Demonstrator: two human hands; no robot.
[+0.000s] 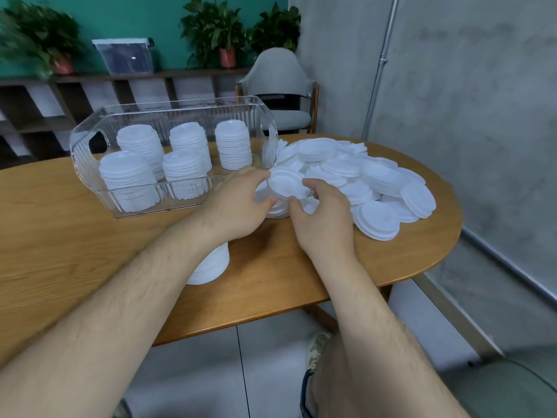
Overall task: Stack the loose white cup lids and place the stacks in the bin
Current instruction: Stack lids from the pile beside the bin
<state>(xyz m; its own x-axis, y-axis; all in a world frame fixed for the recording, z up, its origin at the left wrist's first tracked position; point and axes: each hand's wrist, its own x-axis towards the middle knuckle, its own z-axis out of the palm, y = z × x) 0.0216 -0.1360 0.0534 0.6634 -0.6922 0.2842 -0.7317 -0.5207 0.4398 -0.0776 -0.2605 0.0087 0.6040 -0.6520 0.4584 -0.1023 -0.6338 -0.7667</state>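
In the head view, our left hand [238, 203] and right hand [322, 215] both curl round a short stack [286, 182] between them. Five stacks [235, 146] stand in the bin [90, 164] beyond the left hand. The loose lids [376, 182] heaped beyond the right hand remain, near the desk [60, 236] edge, so we judge the task about half done.

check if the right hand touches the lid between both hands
Touching. Head view: the right hand pinches the rim of the lid with thumb and fingertips.
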